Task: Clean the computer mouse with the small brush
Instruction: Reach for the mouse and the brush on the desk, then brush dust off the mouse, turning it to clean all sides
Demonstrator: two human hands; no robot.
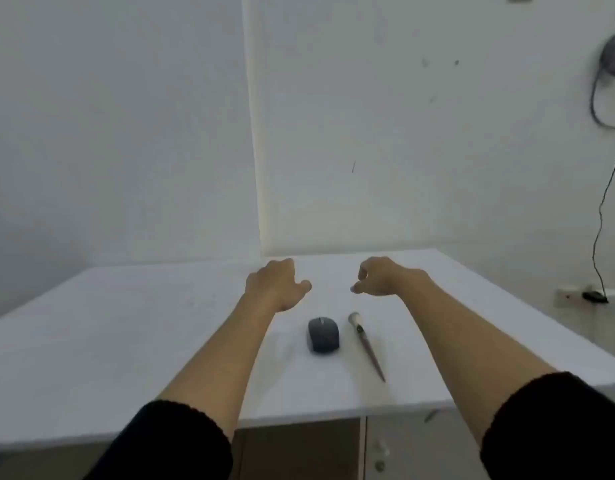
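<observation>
Computer mouse, dark grey, rounded plastic [323, 335]: sits mid-table on the white tabletop [126, 341], scroll wheel pointing 12 o'clock, untouched. Left to right: your left hand [276, 284] hovers at the mouse's 11 o'clock, fingers loosely curled, holding nothing. The small brush, pale bristles and slim dark tapered handle [366, 345], lies just beside the mouse at 3 o'clock, bristles away from you, handle toward you, easy to grab. Your right hand [379, 276] hovers at 1 o'clock, loosely curled, empty. Cleaning likely not started.
</observation>
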